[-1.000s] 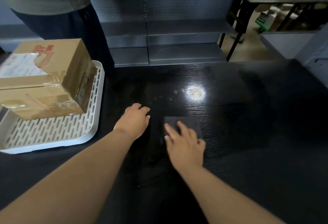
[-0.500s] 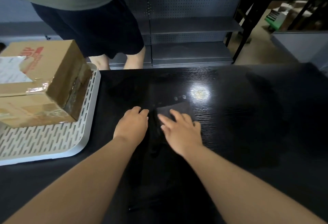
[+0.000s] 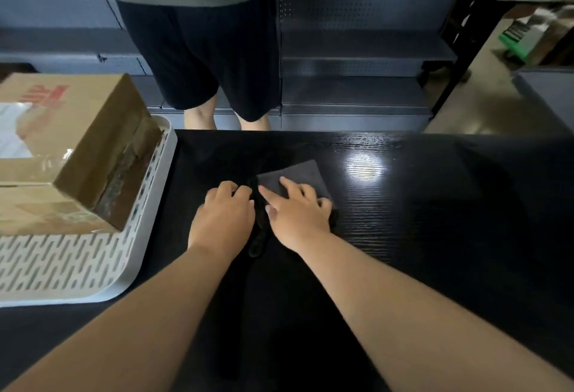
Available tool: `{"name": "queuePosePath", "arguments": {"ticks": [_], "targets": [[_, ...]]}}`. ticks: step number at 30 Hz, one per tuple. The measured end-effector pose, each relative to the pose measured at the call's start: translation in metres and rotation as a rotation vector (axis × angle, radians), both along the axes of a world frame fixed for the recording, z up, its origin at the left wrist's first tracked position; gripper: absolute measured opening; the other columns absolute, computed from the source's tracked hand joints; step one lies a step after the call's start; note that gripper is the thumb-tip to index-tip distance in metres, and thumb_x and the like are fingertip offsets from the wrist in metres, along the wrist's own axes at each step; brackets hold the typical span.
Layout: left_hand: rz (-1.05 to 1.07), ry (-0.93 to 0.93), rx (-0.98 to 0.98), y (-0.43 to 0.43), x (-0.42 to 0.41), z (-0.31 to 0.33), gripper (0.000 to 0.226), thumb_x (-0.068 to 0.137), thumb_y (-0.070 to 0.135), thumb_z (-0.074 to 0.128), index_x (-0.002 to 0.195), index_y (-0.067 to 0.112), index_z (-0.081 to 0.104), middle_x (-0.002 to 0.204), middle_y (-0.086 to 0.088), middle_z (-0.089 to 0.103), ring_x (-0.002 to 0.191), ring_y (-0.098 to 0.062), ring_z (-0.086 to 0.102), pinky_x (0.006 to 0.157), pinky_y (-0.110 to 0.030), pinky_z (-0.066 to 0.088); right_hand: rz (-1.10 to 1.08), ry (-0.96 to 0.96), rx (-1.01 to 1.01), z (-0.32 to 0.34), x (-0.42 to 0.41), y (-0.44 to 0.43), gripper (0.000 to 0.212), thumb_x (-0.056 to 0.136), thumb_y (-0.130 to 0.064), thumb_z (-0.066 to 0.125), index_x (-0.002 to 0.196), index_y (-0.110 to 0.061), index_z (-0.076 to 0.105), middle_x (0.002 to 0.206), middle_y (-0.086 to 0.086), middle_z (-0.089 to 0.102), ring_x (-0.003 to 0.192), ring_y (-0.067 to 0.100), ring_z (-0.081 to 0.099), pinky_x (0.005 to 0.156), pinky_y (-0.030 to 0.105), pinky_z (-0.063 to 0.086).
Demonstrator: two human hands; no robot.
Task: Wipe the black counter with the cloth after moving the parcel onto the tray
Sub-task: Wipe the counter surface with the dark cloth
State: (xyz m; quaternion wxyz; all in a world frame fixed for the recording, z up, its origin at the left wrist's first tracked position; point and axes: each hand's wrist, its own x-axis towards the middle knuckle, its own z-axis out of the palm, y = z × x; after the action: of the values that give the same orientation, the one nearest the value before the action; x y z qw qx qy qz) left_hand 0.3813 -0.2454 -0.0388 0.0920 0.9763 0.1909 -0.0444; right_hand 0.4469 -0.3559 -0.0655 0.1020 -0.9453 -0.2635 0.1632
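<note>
A brown cardboard parcel (image 3: 71, 149) rests on the white slotted tray (image 3: 62, 270) at the left of the black counter (image 3: 435, 236). A dark grey cloth (image 3: 298, 175) lies flat on the counter near its middle. My right hand (image 3: 298, 214) presses down on the cloth with fingers spread. My left hand (image 3: 222, 217) lies on the bare counter just left of the cloth, fingers curled, holding nothing.
A person in dark shorts (image 3: 202, 50) stands just beyond the counter's far edge. Grey metal shelves (image 3: 357, 59) with boxes on top run behind. A bright light reflection (image 3: 363, 166) sits right of the cloth. Dark table legs (image 3: 459, 34) stand at the back right.
My right hand has pushed the cloth away from me toward the far edge. My left hand followed forward beside it. The person has stepped rightward behind the counter.
</note>
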Motion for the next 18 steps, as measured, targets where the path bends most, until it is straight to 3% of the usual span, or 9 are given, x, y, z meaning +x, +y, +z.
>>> {"name": "queuePosePath", "arguments": {"ticks": [3, 7, 9, 12, 18], "targets": [[0.005, 0.023, 0.001, 0.005, 0.006, 0.003, 0.039, 0.101, 0.032, 0.032, 0.135, 0.017, 0.045, 0.139, -0.007, 0.042, 0.126, -0.025, 0.043, 0.101, -0.038, 0.044, -0.039, -0.044, -0.011, -0.002, 0.032, -0.027, 0.042, 0.098, -0.051, 0.029, 0.139, -0.057, 0.024, 0.157, -0.012, 0.017, 0.14, 0.022, 0.018, 0.104, 0.05, 0.023], [-0.024, 0.04, 0.042, 0.011, 0.007, 0.002, 0.041, 0.101, 0.036, 0.03, 0.135, 0.02, 0.046, 0.141, -0.003, 0.043, 0.125, -0.022, 0.046, 0.099, -0.035, 0.045, -0.548, 0.029, -0.027, 0.005, 0.095, -0.067, 0.043, 0.099, -0.046, 0.03, 0.141, -0.054, 0.024, 0.157, -0.009, 0.016, 0.139, 0.025, 0.018, 0.104, 0.051, 0.023], [-0.04, 0.012, 0.073, 0.016, 0.006, 0.003, 0.042, 0.101, 0.037, 0.029, 0.136, 0.021, 0.046, 0.143, -0.001, 0.043, 0.128, -0.02, 0.044, 0.1, -0.034, 0.043, -0.62, 0.106, -0.06, 0.009, 0.107, -0.058, 0.047, 0.101, -0.038, 0.029, 0.145, -0.05, 0.017, 0.159, -0.006, 0.008, 0.14, 0.028, 0.013, 0.107, 0.054, 0.021], [-0.05, -0.023, 0.08, 0.021, 0.006, 0.005, 0.041, 0.102, 0.036, 0.029, 0.135, 0.021, 0.047, 0.141, 0.001, 0.044, 0.127, -0.018, 0.044, 0.1, -0.033, 0.042, -0.47, 0.094, -0.06, 0.006, 0.1, -0.014, 0.051, 0.101, -0.032, 0.031, 0.146, -0.05, 0.015, 0.16, -0.007, 0.001, 0.143, 0.027, 0.006, 0.11, 0.055, 0.016], [-0.01, -0.075, 0.071, 0.031, 0.008, 0.006, 0.037, 0.1, 0.032, 0.031, 0.127, 0.018, 0.052, 0.129, -0.002, 0.051, 0.117, -0.02, 0.05, 0.096, -0.036, 0.045, 0.208, 0.052, -0.039, 0.006, 0.045, 0.067, 0.049, 0.101, -0.035, 0.032, 0.147, -0.045, 0.017, 0.16, -0.01, 0.003, 0.145, 0.024, 0.004, 0.111, 0.054, 0.013]]}}
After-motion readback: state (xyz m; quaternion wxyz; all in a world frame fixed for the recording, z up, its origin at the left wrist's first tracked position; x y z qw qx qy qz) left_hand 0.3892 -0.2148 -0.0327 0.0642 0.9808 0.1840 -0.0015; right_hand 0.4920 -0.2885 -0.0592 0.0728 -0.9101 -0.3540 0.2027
